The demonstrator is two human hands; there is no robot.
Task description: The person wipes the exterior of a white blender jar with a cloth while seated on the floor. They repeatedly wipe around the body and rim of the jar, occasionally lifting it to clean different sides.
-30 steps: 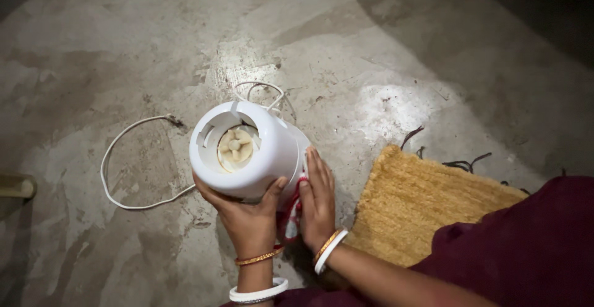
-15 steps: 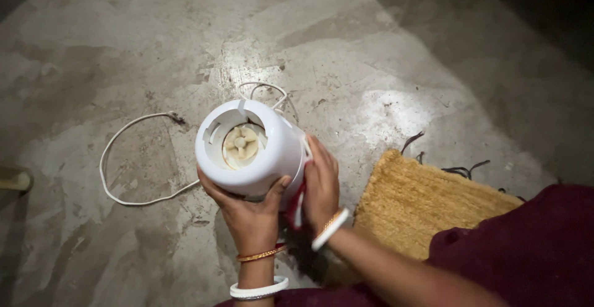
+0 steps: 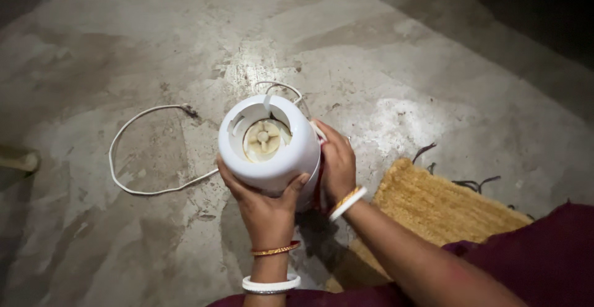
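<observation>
The left hand (image 3: 267, 211) cups the near underside of the white mixer base (image 3: 272, 149), fingers spread and curled up around its wall; the palm is hidden beneath the body. The right hand (image 3: 337, 166) lies flat against the base's right side, fingers together, pressing a red cloth (image 3: 320, 189) of which only a sliver shows between hand and plastic. The base is held tilted above the concrete floor (image 3: 124, 47), its open top facing the camera; inside the round well sits a cream-coloured coupling (image 3: 264, 138). A white cord (image 3: 139, 152) loops across the floor to the left, its far end too dark to make out; a straw-coloured mat (image 3: 439, 211) lies to the right, partly covered by maroon cloth (image 3: 538, 257).
</observation>
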